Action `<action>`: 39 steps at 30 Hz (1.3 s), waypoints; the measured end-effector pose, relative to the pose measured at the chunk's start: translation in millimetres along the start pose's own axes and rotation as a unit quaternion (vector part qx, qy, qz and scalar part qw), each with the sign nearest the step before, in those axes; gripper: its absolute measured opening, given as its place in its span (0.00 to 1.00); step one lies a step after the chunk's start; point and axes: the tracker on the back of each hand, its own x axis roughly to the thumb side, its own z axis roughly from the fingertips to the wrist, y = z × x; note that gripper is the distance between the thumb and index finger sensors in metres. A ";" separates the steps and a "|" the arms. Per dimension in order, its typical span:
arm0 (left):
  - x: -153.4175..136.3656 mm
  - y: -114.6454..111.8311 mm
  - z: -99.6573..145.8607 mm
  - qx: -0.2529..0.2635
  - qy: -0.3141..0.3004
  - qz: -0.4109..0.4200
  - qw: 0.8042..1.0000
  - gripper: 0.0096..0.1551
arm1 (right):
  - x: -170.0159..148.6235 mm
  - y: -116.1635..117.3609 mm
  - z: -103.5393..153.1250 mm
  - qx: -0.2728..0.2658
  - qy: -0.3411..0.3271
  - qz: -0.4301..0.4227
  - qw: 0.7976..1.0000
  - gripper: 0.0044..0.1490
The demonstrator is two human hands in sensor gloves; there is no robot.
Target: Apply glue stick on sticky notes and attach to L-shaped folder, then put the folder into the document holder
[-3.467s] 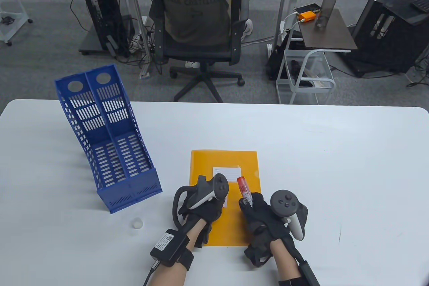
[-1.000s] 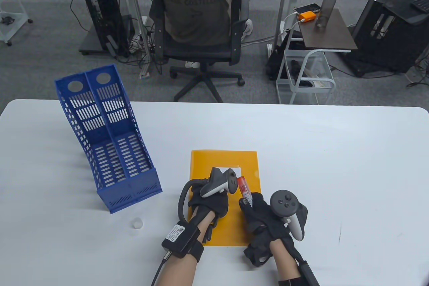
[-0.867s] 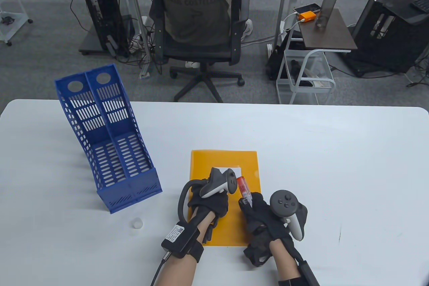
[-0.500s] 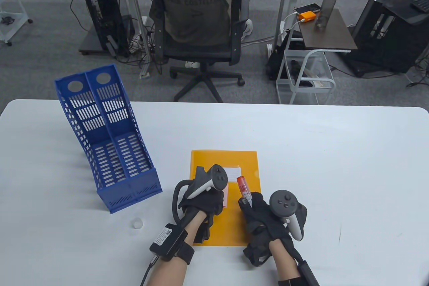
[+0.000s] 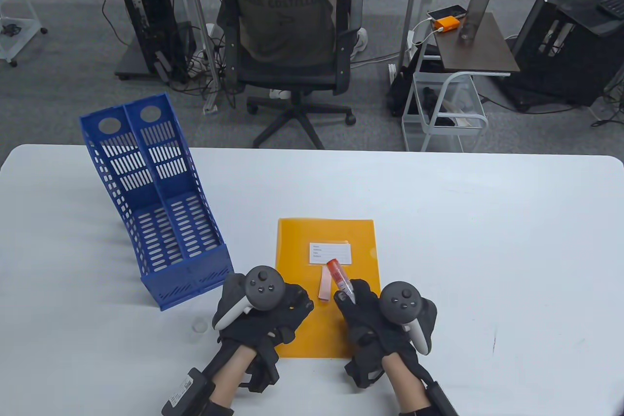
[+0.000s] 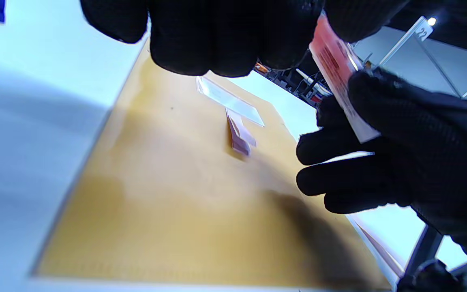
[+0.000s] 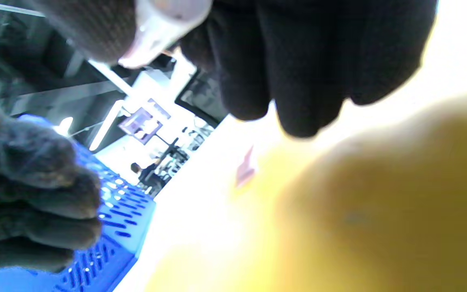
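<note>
The right hand (image 5: 375, 321) is gripping the glue stick (image 5: 337, 277) with curled fingers; the stick's long axis is running from near right to far left, its red end pointing away from the person and tilted up above the folder. The left hand (image 5: 265, 311) is hovering at the near left corner of the folder with fingers loosely curled and is holding nothing. The yellow folder (image 5: 297, 235) is lying flat on the table (image 5: 487, 240), its long sides running near to far, its near edge close to the table's near edge. A pink sticky note (image 5: 323, 283) is lying on it, long axis near to far, just under the white label (image 5: 330, 251). The blue document holder (image 5: 156, 201) is standing at the far left, well apart from the folder, its open side facing up and right. A small white cap (image 5: 199, 325) is lying near the left hand. Much bare table is staying free to the right. Behind the table a person is sitting in an office chair (image 5: 287, 45) on grey carpet.
</note>
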 end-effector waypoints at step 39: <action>-62.2 -6.6 38.3 0.100 -0.046 0.291 0.950 0.40 | 68.4 -2.1 12.3 0.036 -0.089 0.145 0.985 0.33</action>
